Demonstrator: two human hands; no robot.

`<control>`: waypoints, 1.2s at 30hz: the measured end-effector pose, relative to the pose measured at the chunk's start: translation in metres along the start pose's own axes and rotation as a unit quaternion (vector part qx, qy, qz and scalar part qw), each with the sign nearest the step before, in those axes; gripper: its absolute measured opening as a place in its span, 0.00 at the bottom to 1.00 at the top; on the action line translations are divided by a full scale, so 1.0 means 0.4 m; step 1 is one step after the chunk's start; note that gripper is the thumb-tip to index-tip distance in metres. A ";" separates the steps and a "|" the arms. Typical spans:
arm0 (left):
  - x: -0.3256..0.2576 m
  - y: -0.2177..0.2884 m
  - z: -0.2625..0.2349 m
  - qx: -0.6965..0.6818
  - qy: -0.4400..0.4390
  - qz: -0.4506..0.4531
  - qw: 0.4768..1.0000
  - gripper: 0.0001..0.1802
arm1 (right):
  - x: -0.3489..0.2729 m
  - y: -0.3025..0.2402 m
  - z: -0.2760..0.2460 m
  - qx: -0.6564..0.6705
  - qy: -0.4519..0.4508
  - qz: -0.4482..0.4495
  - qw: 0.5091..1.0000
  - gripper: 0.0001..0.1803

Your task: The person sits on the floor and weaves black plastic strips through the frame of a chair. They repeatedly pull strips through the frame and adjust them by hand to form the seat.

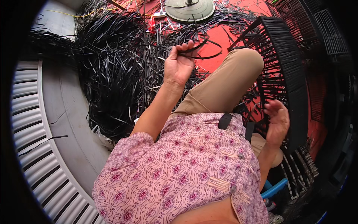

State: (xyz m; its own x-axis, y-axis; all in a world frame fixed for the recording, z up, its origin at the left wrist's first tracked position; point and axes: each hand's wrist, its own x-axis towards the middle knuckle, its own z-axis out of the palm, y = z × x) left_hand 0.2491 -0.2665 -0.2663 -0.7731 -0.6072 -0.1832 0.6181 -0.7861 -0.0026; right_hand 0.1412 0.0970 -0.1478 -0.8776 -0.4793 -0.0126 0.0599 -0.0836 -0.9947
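Black plastic strip [199,50], light and springy, sits pinched in my left hand [179,67] fingers near its end; right hand [278,123] fingers loosely apart.

Red floor [223,37] is buried under a huge tangle of black plastic strips [112,74], with a round grey disc [189,9] sitting near the top.

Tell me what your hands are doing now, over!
Left hand pinching a black strip, grip shut. Right hand open beside the black woven frame. Loose strip pile to the left, not in the way. Over.
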 end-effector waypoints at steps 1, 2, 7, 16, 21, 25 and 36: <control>-0.027 -0.057 0.051 -0.002 -0.042 -0.050 0.998 0.21 | -0.002 0.011 0.075 0.032 -0.103 0.061 0.992 0.25; -0.064 -0.116 0.106 0.011 -0.064 -0.080 0.995 0.20 | 0.000 0.030 0.133 0.034 -0.162 0.085 0.983 0.31; -0.229 -0.346 0.208 0.126 -0.116 -0.204 0.964 0.18 | 0.038 0.024 0.178 0.224 -0.070 -0.013 0.972 0.39; -0.221 -0.403 0.135 0.090 0.062 -0.254 0.961 0.13 | -0.117 -0.116 -0.159 0.387 -0.039 -0.070 0.919 0.16; 0.008 -0.109 0.002 -0.001 0.131 -0.084 0.988 0.15 | -0.358 -0.200 -0.684 0.229 0.131 -0.161 0.951 0.17; 0.084 0.197 -0.120 0.091 0.170 0.033 0.981 0.15 | -0.544 -0.182 -1.038 -0.055 0.491 -0.043 0.868 0.22; -0.045 -0.082 0.135 0.227 0.046 -0.003 0.973 0.17 | -0.600 -0.206 -1.052 -0.820 0.363 0.189 0.400 0.45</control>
State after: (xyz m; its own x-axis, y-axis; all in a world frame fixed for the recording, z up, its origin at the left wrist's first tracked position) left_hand 0.2348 -0.2360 -0.2099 -0.7479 -0.6054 -0.2723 0.4701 -0.7727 0.4265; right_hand 0.1469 0.5866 -0.1057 -0.8958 0.2432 0.3720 0.3834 0.8462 0.3700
